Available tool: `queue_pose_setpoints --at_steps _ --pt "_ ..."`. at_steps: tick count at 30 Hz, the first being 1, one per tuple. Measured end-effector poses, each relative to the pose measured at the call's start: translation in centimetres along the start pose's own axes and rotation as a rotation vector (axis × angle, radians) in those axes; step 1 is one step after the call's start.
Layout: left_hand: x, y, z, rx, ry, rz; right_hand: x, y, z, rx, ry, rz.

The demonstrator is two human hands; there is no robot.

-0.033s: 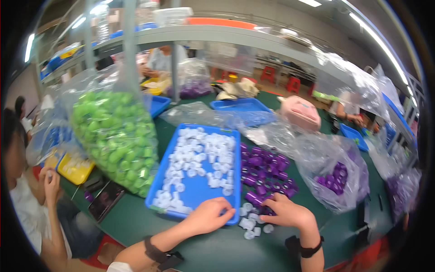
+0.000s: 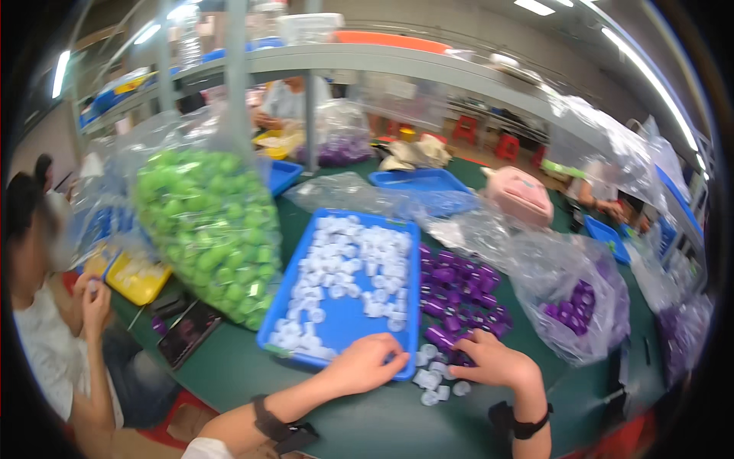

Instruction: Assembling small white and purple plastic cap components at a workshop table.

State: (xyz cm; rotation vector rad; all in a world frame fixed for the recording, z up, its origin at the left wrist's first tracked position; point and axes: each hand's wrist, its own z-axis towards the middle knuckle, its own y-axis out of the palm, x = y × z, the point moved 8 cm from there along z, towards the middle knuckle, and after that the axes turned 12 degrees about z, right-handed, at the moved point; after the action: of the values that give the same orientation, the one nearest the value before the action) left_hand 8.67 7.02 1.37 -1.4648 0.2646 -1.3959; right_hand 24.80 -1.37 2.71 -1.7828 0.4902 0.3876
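My left hand (image 2: 367,362) lies over the near right corner of a blue tray (image 2: 414,298), its fingers curled and thumb close to the forefinger. Whatever it may hold is hidden. In the tray are many small translucent white plastic caps (image 2: 336,256). My right hand (image 2: 498,361) reaches into the near edge of a heap of shiny purple cylindrical caps (image 2: 457,289). Its thumb and fingers are bent around a purple cap (image 2: 462,357). Loose white caps (image 2: 430,379) lie on the green table just beside its thumb.
A big clear bag of green pieces (image 2: 206,229) stands left of the tray. Right of the heap sits an open plastic bag (image 2: 569,294) with purple caps. Behind are a pink pouch (image 2: 521,197) and another blue tray (image 2: 420,180). A person (image 2: 57,329) sits at the left, near a phone (image 2: 187,335).
The whole scene has shifted slightly to the right in the picture. Both hands keep nearly the same places by the tray and the purple heap.
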Motion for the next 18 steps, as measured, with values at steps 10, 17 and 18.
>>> queue_pose_setpoints --at_steps 10,17,18 --pt "0.3 -0.2 -0.5 0.105 -0.068 -0.031 -3.4 -0.3 -2.3 0.185 -0.159 -0.130" --pt "-0.2 0.2 -0.6 0.120 -0.168 0.192 -7.5 -0.3 -4.0 0.160 0.040 -0.153" --pt "-0.5 0.0 -1.0 0.105 -0.232 0.249 -8.7 0.1 -4.2 0.139 0.024 -0.153"
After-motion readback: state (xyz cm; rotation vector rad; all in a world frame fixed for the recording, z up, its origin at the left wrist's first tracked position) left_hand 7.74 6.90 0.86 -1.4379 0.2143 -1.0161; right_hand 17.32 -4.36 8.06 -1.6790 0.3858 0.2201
